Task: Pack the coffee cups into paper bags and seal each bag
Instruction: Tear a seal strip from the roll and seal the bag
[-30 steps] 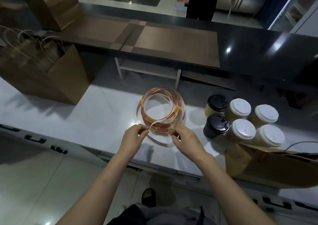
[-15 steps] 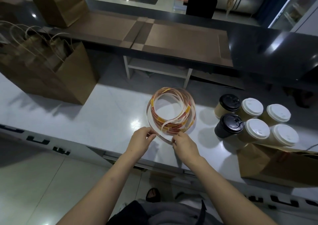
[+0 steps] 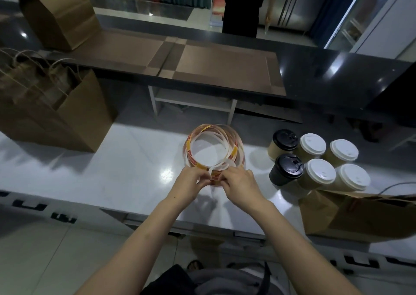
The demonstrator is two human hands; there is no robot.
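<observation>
A loose coil of sticker strip [image 3: 234,143], white with red and yellow print, stands on the white counter [image 3: 112,175]. My left hand [image 3: 191,181] and my right hand [image 3: 239,183] meet at its near side, and both pinch the strip there. Several coffee cups sit to the right: two with black lids [image 3: 287,169] and several with white lids [image 3: 320,172]. A brown paper bag [image 3: 364,218] lies flat at the right edge, partly under the cups. An open handled paper bag [image 3: 51,112] stands at the left.
A dark upper counter [image 3: 337,78] carries flat brown cardboard [image 3: 225,69] and another upright paper bag [image 3: 58,13]. A person in black [image 3: 242,8] stands beyond it. The white counter's near edge runs just below my wrists.
My hands have drawn closer together on the near side of the coil, and the fingers now pinch the strip between them. The view has shifted, so the coil and cups sit further right.
</observation>
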